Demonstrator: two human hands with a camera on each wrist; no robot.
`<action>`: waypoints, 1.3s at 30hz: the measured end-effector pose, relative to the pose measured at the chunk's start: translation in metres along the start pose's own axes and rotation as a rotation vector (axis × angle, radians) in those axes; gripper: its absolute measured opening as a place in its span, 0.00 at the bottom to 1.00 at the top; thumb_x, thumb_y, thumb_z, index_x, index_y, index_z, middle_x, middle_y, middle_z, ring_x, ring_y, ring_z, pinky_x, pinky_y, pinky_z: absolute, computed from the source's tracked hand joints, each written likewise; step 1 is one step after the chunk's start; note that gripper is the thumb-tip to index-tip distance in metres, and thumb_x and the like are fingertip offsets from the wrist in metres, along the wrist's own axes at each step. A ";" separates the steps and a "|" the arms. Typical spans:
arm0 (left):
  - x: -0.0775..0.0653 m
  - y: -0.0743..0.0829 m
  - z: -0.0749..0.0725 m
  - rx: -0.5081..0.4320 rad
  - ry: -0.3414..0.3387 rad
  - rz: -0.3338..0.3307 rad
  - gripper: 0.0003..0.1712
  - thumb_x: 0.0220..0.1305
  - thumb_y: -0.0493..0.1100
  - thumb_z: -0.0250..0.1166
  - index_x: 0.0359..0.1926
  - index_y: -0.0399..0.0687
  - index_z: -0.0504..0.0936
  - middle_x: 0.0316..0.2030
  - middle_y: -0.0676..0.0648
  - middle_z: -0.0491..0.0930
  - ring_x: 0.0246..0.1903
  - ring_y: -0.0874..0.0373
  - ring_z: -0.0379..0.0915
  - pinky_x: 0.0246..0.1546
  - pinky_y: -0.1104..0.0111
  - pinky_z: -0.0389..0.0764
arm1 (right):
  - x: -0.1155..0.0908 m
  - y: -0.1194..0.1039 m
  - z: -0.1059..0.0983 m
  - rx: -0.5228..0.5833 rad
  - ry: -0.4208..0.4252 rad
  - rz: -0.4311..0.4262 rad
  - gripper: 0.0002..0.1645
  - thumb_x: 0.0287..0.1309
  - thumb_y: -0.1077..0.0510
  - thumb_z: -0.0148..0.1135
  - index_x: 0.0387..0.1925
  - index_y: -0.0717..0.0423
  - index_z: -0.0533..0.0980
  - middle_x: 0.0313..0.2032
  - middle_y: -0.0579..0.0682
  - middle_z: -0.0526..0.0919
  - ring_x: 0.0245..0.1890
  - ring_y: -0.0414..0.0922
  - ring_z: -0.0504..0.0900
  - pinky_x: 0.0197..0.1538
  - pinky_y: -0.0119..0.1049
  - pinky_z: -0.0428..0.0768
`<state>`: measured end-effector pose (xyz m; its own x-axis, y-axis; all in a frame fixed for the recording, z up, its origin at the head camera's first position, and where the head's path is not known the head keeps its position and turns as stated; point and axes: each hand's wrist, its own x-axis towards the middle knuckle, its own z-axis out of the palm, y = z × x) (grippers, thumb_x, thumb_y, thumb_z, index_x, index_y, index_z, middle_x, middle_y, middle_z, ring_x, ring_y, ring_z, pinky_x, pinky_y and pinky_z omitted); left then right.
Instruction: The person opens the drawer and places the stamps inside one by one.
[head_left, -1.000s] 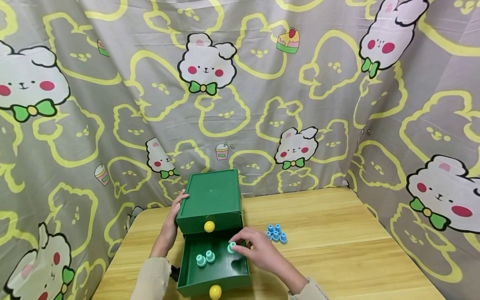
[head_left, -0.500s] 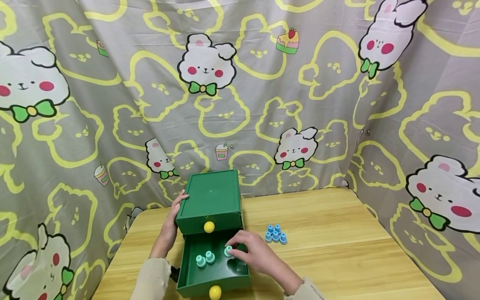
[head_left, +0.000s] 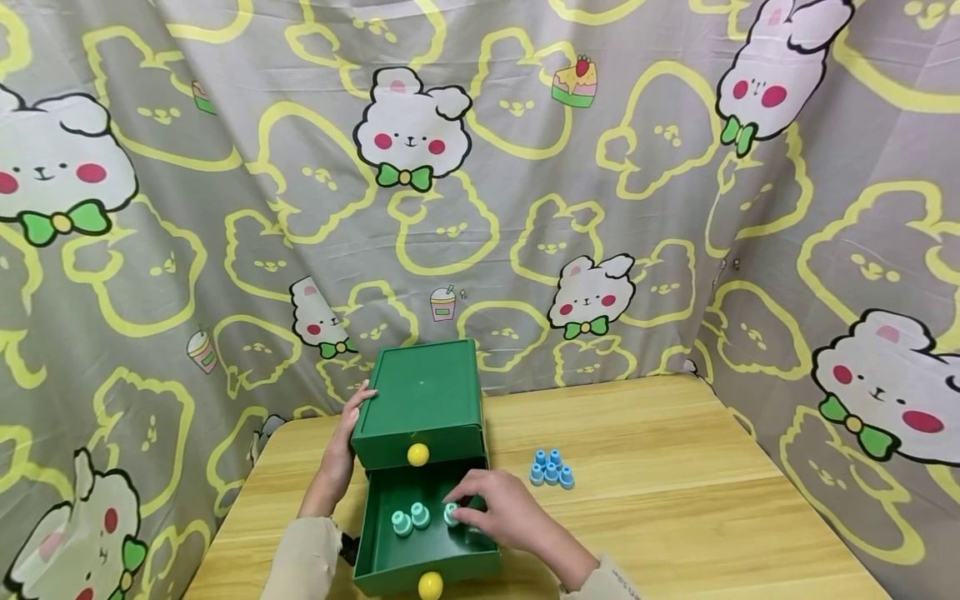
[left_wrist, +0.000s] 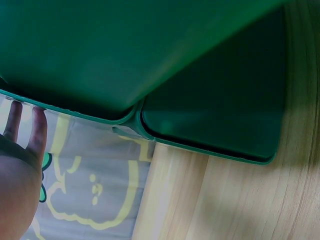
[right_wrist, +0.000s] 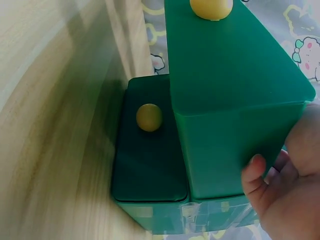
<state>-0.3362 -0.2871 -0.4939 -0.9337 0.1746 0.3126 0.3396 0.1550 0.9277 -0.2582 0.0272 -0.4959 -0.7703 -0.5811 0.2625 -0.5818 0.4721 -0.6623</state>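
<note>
A green chest of drawers (head_left: 423, 387) stands on the table, one drawer (head_left: 390, 575) pulled out towards me by its yellow-knobbed front. My right hand (head_left: 506, 508) reaches over that drawer's right wall. Between thumb and fingertips it pinches a small mint-green stepped peg (head_left: 451, 515); whether the peg touches the drawer floor I cannot tell. Two like mint-green pegs (head_left: 402, 523) stand upright side by side on the left of the drawer. Along the chest's left side lies my left hand (head_left: 341, 450), its extended fingers touching the chest, as the left wrist view also shows.
Several blue stepped pegs (head_left: 552, 471) stand in a cluster on the wooden table (head_left: 637, 442), right of the chest. A lower drawer front (right_wrist: 150, 165), with a yellow knob, is closed beneath the pulled-out one. A patterned curtain (head_left: 517, 250) hangs behind the table.
My right hand has moved slightly left and towards me inside the drawer, carrying the pinched peg closer to the other two. The left hand and the chest stay in place.
</note>
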 end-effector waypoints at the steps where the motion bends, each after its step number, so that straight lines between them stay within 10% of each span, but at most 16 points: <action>1: 0.000 0.000 0.000 0.001 0.000 -0.001 0.32 0.84 0.59 0.30 0.78 0.52 0.60 0.84 0.58 0.39 0.82 0.44 0.24 0.72 0.28 0.36 | 0.000 0.000 0.000 -0.003 -0.004 -0.001 0.10 0.67 0.49 0.69 0.47 0.42 0.89 0.42 0.31 0.85 0.45 0.31 0.81 0.49 0.31 0.82; 39: -0.001 0.000 0.000 -0.001 -0.001 -0.014 0.32 0.84 0.60 0.31 0.79 0.54 0.59 0.84 0.59 0.38 0.82 0.44 0.23 0.71 0.26 0.36 | 0.002 -0.005 0.002 -0.137 -0.033 0.008 0.07 0.63 0.53 0.73 0.42 0.41 0.90 0.39 0.31 0.86 0.42 0.31 0.81 0.45 0.29 0.79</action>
<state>-0.3358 -0.2875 -0.4942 -0.9383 0.1735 0.2990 0.3260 0.1562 0.9324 -0.2570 0.0226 -0.4933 -0.7675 -0.5973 0.2328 -0.6075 0.5616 -0.5617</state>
